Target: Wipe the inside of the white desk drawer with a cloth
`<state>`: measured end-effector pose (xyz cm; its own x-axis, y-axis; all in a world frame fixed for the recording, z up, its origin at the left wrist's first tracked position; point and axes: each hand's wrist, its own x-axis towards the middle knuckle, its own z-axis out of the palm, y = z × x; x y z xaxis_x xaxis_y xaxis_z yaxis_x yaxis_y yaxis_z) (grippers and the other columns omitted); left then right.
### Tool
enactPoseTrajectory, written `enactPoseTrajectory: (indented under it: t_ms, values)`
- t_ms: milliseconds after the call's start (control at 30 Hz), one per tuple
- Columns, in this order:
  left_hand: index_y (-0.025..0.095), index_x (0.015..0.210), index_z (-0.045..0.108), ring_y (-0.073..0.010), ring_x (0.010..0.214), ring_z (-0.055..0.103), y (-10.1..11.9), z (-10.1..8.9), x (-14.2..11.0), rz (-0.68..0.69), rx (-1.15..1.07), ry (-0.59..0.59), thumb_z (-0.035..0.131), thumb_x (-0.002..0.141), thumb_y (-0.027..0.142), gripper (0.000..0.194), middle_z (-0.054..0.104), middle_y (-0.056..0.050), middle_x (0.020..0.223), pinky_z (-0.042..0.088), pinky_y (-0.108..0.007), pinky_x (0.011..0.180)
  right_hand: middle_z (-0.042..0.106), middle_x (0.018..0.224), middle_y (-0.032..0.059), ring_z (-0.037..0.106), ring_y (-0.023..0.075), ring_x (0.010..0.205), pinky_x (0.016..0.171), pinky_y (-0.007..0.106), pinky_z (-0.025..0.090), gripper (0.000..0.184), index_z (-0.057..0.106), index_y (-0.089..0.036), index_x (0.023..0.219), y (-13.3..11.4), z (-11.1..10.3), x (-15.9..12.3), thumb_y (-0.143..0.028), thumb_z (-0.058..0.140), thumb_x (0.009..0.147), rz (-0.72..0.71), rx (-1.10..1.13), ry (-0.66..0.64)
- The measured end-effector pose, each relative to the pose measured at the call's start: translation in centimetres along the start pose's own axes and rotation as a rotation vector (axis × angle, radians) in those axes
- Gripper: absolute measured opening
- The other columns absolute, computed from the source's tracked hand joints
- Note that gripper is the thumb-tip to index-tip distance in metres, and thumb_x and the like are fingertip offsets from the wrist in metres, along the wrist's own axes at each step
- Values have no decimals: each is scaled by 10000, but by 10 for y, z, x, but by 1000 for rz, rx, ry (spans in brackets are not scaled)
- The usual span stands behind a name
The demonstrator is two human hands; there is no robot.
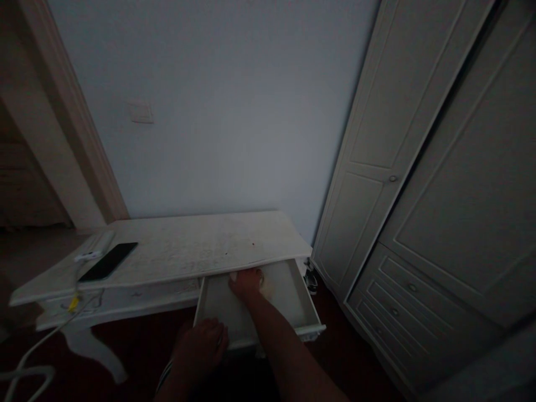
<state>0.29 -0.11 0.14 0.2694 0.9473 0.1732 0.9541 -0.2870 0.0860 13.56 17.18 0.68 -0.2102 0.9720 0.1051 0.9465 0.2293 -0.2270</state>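
Note:
A white drawer [288,290] is pulled out from under the tabletop of a worn white table [188,240]. My right hand [246,283] reaches into it, near the back, with its fingers curled beside a pale beige thing [266,286]. The hand partly hides that thing, and its kind cannot be made out in the dim light. At the drawer's front left corner is my left hand [205,341], its fingers bent over the front edge.
On the table's left lie a dark smartphone [109,261] and a white box-like device [95,245]. A white cable [46,340] hangs down beside them. A white wardrobe [368,206] stands at right, with a dark shoe [310,281] on the floor near it.

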Motion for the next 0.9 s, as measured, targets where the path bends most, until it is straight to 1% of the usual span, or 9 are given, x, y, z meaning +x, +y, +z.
enactPoseTrajectory:
  t_ms: [100, 167, 267, 400, 533, 633, 800, 833, 900]
  values:
    - [228, 956, 762, -233, 962, 758, 0, -1, 1, 5, -14, 16, 399, 1049, 252, 375, 799, -83, 1023, 571, -359, 877, 632, 1420, 269, 586, 450, 1300, 1046, 631, 439, 691, 626, -138, 1422, -13, 5, -5, -623, 608, 930, -113, -5, -24]
    - [226, 927, 757, -235, 936, 760, 0, -1, 0, -7, -13, 14, 397, 1047, 252, 380, 794, -81, 986, 569, -356, 855, 635, 1428, 226, 575, 422, 1319, 1073, 609, 442, 714, 629, -186, 1412, -21, 7, -11, -658, 677, 878, -231, -2, -50]
    - [236, 927, 759, -230, 939, 764, 0, -1, -1, -11, -16, 23, 393, 1049, 258, 387, 792, -71, 967, 561, -342, 850, 635, 1441, 151, 581, 371, 1318, 1077, 556, 470, 731, 633, -287, 1389, -22, 7, -19, -661, 791, 782, -544, -47, -115]
    - [259, 997, 767, -221, 955, 759, 0, -2, -1, 6, -63, 79, 414, 1039, 283, 356, 806, -65, 1024, 560, -323, 852, 620, 1430, 150, 607, 364, 1279, 966, 516, 541, 594, 630, -321, 1395, -4, -2, -28, -565, 754, 869, -1000, -208, -151]
    - [254, 944, 767, -221, 922, 756, 2, -6, 0, 4, -73, 56, 415, 1035, 277, 364, 804, -65, 974, 559, -323, 829, 606, 1456, 142, 581, 339, 1318, 1003, 477, 509, 547, 624, -322, 1413, 31, -12, -35, -538, 713, 918, -1190, -263, -161]
    - [261, 948, 765, -217, 907, 754, 3, -7, 0, -6, -58, 43, 414, 1048, 269, 365, 799, -49, 963, 557, -322, 826, 581, 1512, 122, 567, 329, 1341, 1062, 470, 459, 555, 619, -343, 1427, 63, -19, -36, -540, 712, 917, -1226, -259, -212]
    - [238, 945, 769, -235, 960, 755, 2, -4, 0, 25, -5, 18, 414, 1041, 217, 368, 789, -71, 984, 574, -351, 866, 584, 1530, 119, 597, 337, 1310, 1110, 466, 416, 666, 638, -343, 1431, 114, -43, -28, -605, 775, 834, -1126, -173, -323]
    - [233, 958, 773, -246, 977, 756, 2, -4, 0, 29, 0, 20, 413, 1037, 204, 370, 790, -76, 1001, 577, -367, 877, 578, 1539, 122, 595, 344, 1316, 1120, 473, 411, 717, 631, -340, 1446, 123, -48, -26, -615, 796, 806, -1073, -156, -335]
    - [229, 961, 777, -257, 982, 759, 2, -4, 0, 34, -1, 19, 410, 1034, 192, 377, 791, -79, 1005, 583, -387, 880, 588, 1541, 105, 585, 353, 1336, 1129, 475, 411, 789, 637, -353, 1446, 136, -56, -21, -623, 846, 735, -840, -128, -317]
